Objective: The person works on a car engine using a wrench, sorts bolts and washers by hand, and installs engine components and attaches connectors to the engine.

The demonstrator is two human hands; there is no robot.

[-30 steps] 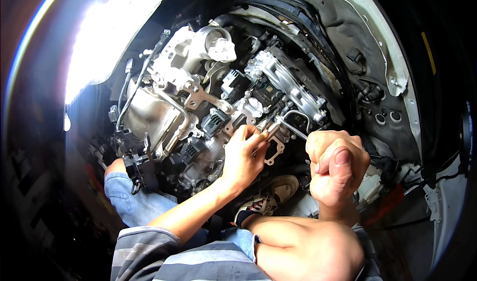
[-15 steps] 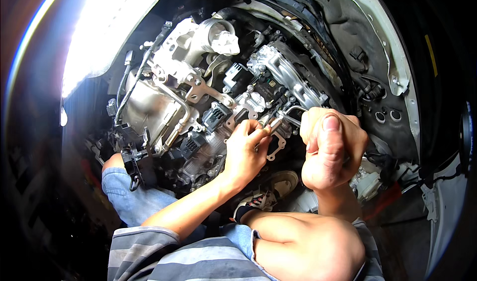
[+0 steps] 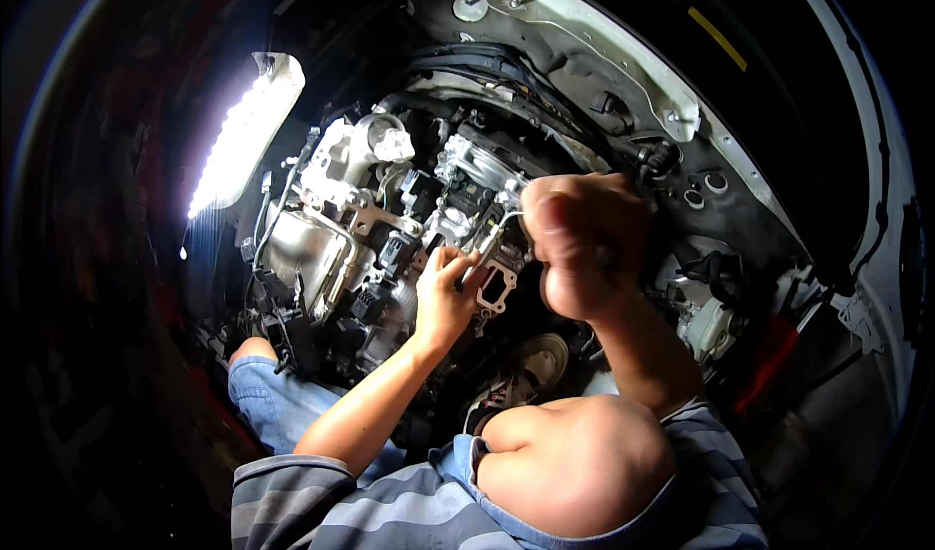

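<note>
My left hand (image 3: 446,297) is over the middle of an exposed engine (image 3: 394,243). Its thumb and fingers are pinched together beside a slim metal piece (image 3: 491,237); what lies between the fingertips is hidden. To its right, my right hand (image 3: 587,248) is a raised fist, blurred by motion. From this fist a thin bent metal rod (image 3: 512,216) reaches toward the slim piece; the rest of it is covered by the fingers. Just below the rod, a flat metal flange with an opening (image 3: 498,287) sits on the engine's near side.
A bright light panel (image 3: 248,136) shines at the left. Black connectors (image 3: 397,251) and a silver cover (image 3: 297,248) surround the left hand. A cable bundle (image 3: 497,63) runs along the far side. My shoe (image 3: 541,360) and bare knee (image 3: 584,462) are close below the hands.
The view has shifted, so the engine appears smaller and farther left, and the picture is darker. My right fist is blurred now; my left hand keeps its pinch beside the metal piece.
</note>
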